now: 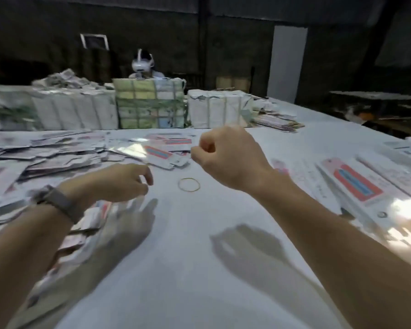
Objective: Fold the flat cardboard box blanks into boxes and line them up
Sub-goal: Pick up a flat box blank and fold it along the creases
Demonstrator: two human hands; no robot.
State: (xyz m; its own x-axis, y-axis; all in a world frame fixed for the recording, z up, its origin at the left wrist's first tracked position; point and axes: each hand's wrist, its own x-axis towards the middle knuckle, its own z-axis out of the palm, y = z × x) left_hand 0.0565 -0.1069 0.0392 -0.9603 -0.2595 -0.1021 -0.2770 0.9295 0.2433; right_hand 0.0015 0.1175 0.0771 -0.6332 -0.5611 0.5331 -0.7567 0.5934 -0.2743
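Note:
Flat box blanks, white with red and blue panels, lie in a loose heap (57, 155) on the left of the white table (188, 257). Folded long boxes (356, 184) lie side by side on the right. My left hand (119, 182) hovers over the heap's near edge, fingers loosely curled and holding nothing. My right hand (228, 157) is raised above the table's middle, fingers curled into a fist with nothing visible in it. A few blanks (161, 153) lie just beyond both hands.
A yellow rubber band (189, 184) lies on the table between my hands. Wrapped bundles (150, 105) stand in a row at the far edge, with a person seated behind them. A small stack of blanks (275, 122) lies far right.

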